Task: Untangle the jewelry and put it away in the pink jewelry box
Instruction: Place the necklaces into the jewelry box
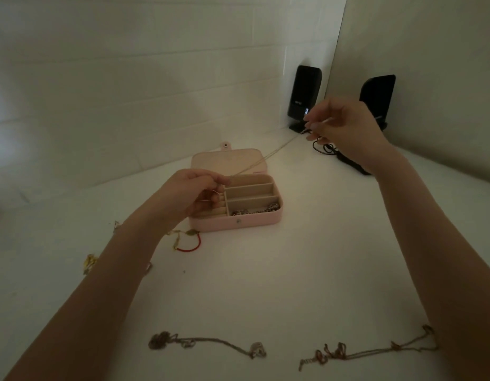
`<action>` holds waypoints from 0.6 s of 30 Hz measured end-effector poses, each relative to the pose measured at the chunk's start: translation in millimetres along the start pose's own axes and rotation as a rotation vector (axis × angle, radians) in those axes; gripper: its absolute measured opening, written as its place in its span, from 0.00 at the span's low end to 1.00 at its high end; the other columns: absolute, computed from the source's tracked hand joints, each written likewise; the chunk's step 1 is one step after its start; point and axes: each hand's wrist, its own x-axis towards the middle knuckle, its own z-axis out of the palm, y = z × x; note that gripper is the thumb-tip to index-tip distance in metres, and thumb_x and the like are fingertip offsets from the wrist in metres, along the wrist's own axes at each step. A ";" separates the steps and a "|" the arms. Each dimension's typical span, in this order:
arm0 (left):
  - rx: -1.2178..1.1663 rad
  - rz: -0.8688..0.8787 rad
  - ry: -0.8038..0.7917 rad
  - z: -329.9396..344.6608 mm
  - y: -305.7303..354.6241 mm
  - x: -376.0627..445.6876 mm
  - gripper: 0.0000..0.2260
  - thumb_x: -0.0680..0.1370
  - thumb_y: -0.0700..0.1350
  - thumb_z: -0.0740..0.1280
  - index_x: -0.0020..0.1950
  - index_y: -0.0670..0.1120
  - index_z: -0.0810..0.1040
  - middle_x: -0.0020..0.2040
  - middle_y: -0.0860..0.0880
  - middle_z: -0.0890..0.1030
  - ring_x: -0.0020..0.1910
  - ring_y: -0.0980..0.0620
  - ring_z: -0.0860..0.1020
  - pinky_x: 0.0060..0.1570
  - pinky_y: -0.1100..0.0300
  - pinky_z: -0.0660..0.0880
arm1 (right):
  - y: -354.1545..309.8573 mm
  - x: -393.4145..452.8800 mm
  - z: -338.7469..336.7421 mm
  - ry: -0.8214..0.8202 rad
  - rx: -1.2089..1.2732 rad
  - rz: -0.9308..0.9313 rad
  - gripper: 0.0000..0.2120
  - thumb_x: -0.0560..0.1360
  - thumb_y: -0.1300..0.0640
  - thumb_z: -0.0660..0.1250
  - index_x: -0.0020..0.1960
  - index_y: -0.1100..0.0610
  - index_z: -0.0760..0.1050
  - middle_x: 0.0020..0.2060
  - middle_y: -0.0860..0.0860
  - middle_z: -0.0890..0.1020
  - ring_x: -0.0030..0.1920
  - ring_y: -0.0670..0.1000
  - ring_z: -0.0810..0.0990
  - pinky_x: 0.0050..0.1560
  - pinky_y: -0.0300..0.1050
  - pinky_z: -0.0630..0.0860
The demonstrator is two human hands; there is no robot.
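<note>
- Head view: the left hand [195,192] pinches one end of a thin pale metal chain [266,155] over the left part of the open pink jewelry box [238,222].
- The right hand [345,127] pinches the chain's other end, raised toward the far right corner of the white table [266,284]; the chain stretches taut between both hands.
- The box's near right compartment holds a chunky silver chain [256,210].
- A red cord bracelet [187,242] lies just beside the box's near left corner.
- Two tangled necklaces [205,343] [370,350] lie along the near edge.
- Two black speakers [304,92] [377,89] stand in the far right corner.
</note>
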 end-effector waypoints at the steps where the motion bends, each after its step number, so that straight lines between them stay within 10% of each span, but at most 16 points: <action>1: 0.017 0.000 -0.014 -0.9 -0.4 0.3 0.12 0.77 0.32 0.58 0.44 0.39 0.81 0.33 0.47 0.74 0.30 0.54 0.71 0.30 0.65 0.74 | 0.0 -0.4 0.4 0.002 -0.007 0.002 0.06 0.75 0.68 0.64 0.50 0.62 0.77 0.43 0.54 0.81 0.37 0.42 0.82 0.42 0.42 0.80; 12: 0.211 0.114 -0.021 -2.5 -1.4 -1.3 0.09 0.79 0.43 0.63 0.40 0.44 0.78 0.26 0.52 0.67 0.24 0.57 0.61 0.22 0.66 0.55 | 0.0 -2.6 -6.8 0.143 0.304 0.176 0.07 0.75 0.65 0.66 0.48 0.54 0.77 0.43 0.50 0.83 0.34 0.45 0.82 0.40 0.41 0.80; 18: -0.028 0.133 0.055 -0.7 -0.3 0.2 0.09 0.79 0.41 0.61 0.43 0.43 0.79 0.36 0.48 0.79 0.34 0.55 0.77 0.35 0.66 0.73 | -4.5 -5.3 -0.3 0.110 0.372 0.252 0.07 0.75 0.66 0.67 0.47 0.55 0.76 0.43 0.51 0.83 0.35 0.46 0.83 0.42 0.40 0.80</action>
